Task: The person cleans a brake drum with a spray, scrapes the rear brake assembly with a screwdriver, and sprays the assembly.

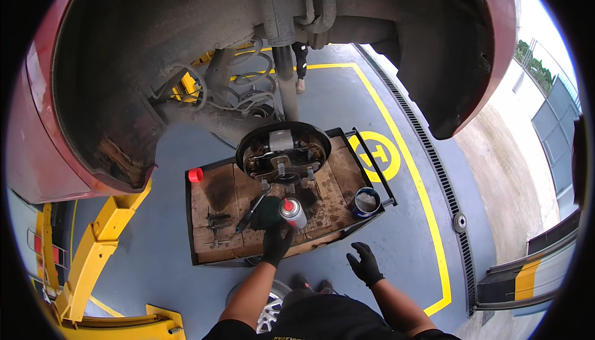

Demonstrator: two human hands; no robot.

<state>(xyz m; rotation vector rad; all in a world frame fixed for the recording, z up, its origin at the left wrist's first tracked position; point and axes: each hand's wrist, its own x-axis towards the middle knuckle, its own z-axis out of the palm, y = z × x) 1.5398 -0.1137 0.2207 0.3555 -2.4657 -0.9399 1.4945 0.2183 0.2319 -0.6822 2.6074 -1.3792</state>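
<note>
My left hand (276, 245), in a black glove, reaches over the near edge of the cardboard-lined tray (245, 248). Its thumb and fingers are apart beside a white spray can (294, 213) with a red top. The fingertips partly blend into a dark green cloth (268, 212) on the cardboard. My right hand (365, 264), also gloved, hovers off the tray's near right side, fingers spread and holding nothing. Beyond the can, an opened drum brake assembly (283, 152) with springs and a central spindle hangs over the tray.
Dark-handled tools (246, 219) and small metal parts (217, 228) lie left of the cloth. A red cap (195, 174) sits at the tray's left corner, a blue-rimmed tin (365, 202) at its right. Overhead is a raised red car (56, 123); a yellow lift arm (99, 250) stands left.
</note>
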